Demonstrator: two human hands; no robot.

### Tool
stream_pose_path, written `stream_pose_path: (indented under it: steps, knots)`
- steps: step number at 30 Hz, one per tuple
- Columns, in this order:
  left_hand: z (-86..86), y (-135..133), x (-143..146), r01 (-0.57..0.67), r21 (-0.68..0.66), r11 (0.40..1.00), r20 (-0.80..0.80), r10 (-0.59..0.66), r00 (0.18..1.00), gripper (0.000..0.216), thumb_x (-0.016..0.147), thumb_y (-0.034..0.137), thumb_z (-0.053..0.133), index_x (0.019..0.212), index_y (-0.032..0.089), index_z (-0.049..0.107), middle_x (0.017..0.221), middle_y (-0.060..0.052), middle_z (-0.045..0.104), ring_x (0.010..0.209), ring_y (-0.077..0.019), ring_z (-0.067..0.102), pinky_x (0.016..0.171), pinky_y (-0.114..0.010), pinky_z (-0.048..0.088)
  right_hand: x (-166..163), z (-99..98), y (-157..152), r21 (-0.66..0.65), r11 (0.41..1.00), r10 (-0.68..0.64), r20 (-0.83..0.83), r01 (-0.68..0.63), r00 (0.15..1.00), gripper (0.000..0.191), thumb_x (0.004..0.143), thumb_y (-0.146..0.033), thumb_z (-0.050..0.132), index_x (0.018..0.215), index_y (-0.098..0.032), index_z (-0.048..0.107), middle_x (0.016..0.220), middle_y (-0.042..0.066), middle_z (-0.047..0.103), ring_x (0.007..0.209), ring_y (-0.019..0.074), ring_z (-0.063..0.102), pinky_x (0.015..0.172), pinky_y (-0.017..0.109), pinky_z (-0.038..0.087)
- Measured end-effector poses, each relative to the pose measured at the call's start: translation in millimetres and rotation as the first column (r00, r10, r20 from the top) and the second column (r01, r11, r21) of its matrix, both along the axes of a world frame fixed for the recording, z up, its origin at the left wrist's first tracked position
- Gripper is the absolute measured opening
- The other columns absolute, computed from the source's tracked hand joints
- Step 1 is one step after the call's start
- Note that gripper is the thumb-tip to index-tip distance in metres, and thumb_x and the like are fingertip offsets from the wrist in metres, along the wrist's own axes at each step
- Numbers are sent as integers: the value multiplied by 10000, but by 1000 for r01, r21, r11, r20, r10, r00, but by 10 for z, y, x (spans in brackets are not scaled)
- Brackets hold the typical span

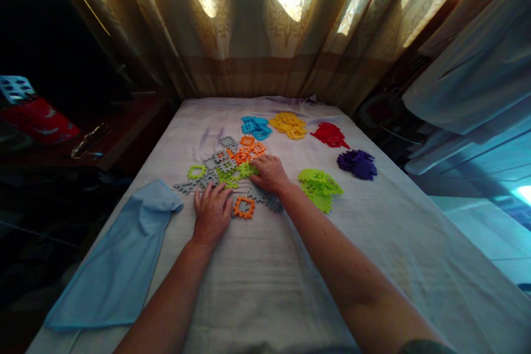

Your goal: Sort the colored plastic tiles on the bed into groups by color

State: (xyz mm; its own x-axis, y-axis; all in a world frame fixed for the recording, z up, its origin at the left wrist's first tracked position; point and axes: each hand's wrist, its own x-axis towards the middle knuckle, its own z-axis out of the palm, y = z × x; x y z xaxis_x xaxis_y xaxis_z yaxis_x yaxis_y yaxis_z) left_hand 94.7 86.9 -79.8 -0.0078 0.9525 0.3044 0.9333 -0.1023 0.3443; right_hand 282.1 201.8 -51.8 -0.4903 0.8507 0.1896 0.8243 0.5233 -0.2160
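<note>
A mixed heap of grey, orange and green interlocking tiles (pixel 226 168) is spread mid-bed (pixel 265 276). The left hand (pixel 212 211) is laid flat, fingers spread, beside an orange tile (pixel 244 207); the right hand (pixel 270 172) is curled over a green tile (pixel 248 169). Sorted colour piles are seen beyond.

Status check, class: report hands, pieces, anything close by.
Left hand flat beside orange piece. Right hand on mixed pile. Blue cloth lies left.
</note>
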Motion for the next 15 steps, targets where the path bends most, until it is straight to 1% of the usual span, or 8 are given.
stream_pose_path:
  steps: [2,4,7,9,11,13,15]
  knots:
    - [3,0,1,-2,-3,1000,-2,2,1000,328,921,285,461,1154,243,689,1346,-72,636,1372,-319,433,1163,-625,194,28,19,-26,19,999,-39,-52,40,998,369,866,-307,598,1220,-210,631,1248,122,650,1199,282,515,1012,437,358]
    - [4,2,-1,-1,-6,1000,-7,1,1000,327,920,286,464,1154,241,688,1350,-72,633,1369,-321,436,1163,-624,194,126,39,-78,42,995,-86,-116,92,989,365,862,-316,600,1209,-206,637,1223,127,661,1182,286,529,1009,439,363]
    - [-2,5,-9,1,-11,1000,-14,-1,1000,328,918,284,466,1155,237,687,1349,-77,633,1371,-323,434,1160,-626,197,433,54,-192,81,970,-209,-207,229,956,359,857,-355,598,1171,-192,658,1176,137,680,1127,292,564,992,436,383]
    - [-7,7,-12,2,-9,1000,-15,-2,1000,327,917,282,466,1153,238,689,1348,-77,634,1373,-323,431,1157,-624,204,731,41,-289,107,927,-324,-263,361,909,385,848,-379,591,1167,-176,660,1148,142,689,1096,293,583,975,434,401]
    - [-14,8,-12,1,-4,1000,-12,-1,1000,326,918,281,462,1148,243,691,1348,-73,634,1370,-322,435,1156,-623,208,1057,4,-405,118,869,-431,-295,480,853,399,828,-399,590,1139,-163,668,1099,143,702,1055,294,601,955,435,421]
    - [-21,10,-10,2,3,1000,-12,-1,1000,328,921,283,458,1147,245,692,1345,-73,636,1366,-319,439,1157,-622,205,1352,-56,-537,130,821,-492,-333,556,804,407,808,-423,585,1112,-165,671,1084,138,708,1036,290,608,947,432,436]
    - [-27,12,-8,2,11,1000,-17,-2,1000,329,922,284,452,1140,246,695,1338,-77,640,1362,-315,443,1160,-616,204,1565,-134,-670,141,774,-541,-359,617,760,428,800,-451,571,1110,-171,666,1073,133,708,1027,290,608,930,436,449]
